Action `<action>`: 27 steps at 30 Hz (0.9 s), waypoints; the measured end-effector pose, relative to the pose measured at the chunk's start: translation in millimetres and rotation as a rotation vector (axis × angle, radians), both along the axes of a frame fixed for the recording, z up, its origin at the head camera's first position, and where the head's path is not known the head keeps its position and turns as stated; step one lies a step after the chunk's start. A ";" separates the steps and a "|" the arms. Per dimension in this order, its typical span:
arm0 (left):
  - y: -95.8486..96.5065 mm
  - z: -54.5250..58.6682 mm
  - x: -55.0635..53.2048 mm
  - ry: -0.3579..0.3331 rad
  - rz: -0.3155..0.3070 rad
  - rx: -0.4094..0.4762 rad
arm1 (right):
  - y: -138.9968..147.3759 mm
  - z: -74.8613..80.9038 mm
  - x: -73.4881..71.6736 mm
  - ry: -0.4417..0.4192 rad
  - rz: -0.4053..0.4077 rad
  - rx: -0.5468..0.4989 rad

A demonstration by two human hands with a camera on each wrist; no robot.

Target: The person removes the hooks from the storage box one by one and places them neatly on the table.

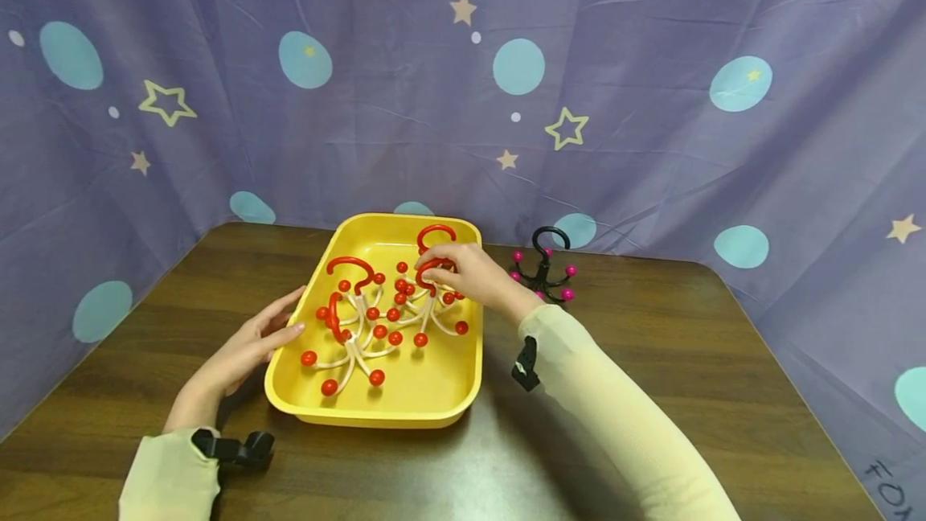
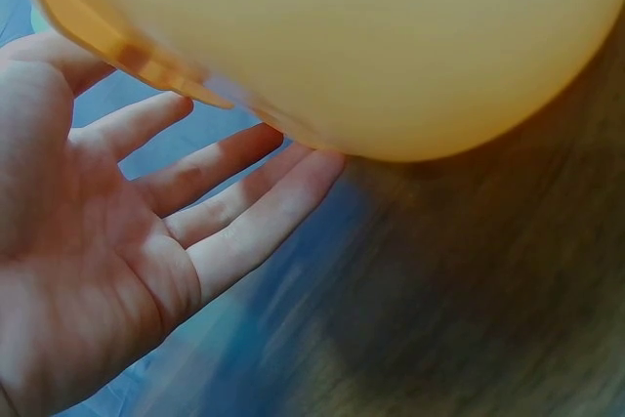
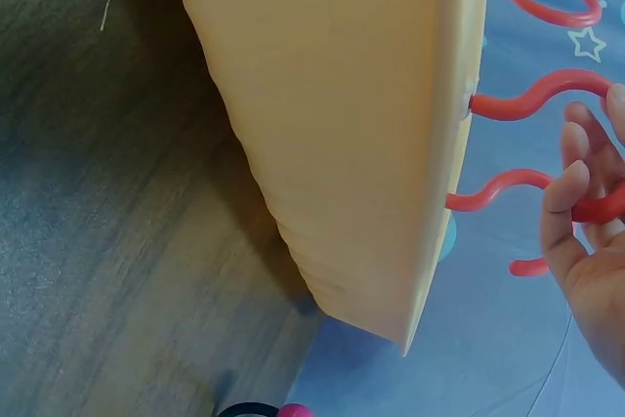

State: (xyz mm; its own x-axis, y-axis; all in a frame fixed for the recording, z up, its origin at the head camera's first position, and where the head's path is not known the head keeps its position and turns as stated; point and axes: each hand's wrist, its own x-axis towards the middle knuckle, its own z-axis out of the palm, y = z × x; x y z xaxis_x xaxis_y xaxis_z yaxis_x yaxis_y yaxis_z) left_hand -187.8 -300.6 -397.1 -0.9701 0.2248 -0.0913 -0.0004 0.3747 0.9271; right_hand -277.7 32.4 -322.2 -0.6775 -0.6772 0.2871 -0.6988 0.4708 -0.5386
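Several white hook hangers with red hooks and red ball-tipped arms stand in a yellow tray (image 1: 391,404). My right hand (image 1: 463,268) pinches the red hook of a hanger (image 1: 431,305) on the tray's right side; the same hook (image 3: 605,207) shows between thumb and fingers in the right wrist view. Just behind it rises another red hook (image 1: 437,228). Two more hangers, one at front left (image 1: 352,348) and one behind it (image 1: 360,304), overlap in the head view. My left hand (image 1: 246,348) holds the tray's left side, thumb over the rim, fingertips (image 2: 322,168) against the outer wall.
A black hook hanger (image 1: 542,273) with pink balls stands on the brown wooden table (image 1: 637,368), right of the tray. A purple curtain (image 1: 405,103) with stars and blue dots hangs along the table's back and sides. A black band is on each sleeve.
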 end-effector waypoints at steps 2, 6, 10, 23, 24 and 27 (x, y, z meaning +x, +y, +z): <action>0.0 0.5 0.1 0.000 0.003 -0.001 | -1.2 0.3 -0.5 0.000 -0.004 -0.004; -0.1 0.7 -0.1 0.000 0.006 -0.004 | -4.3 1.3 -1.6 -0.008 -0.006 0.009; 0.6 0.3 -0.3 -0.004 0.002 -0.004 | -6.7 0.7 -1.9 -0.029 -0.026 0.031; 1.1 -0.4 -0.2 -0.004 -0.002 0.001 | -14.6 13.3 -1.7 0.020 -0.016 0.017; 1.0 -0.4 -0.2 -0.002 -0.002 -0.001 | -14.6 14.8 -1.4 0.023 -0.014 0.018; 0.7 -0.3 -0.2 0.003 0.000 -0.004 | -13.9 18.5 -0.5 0.029 -0.016 0.016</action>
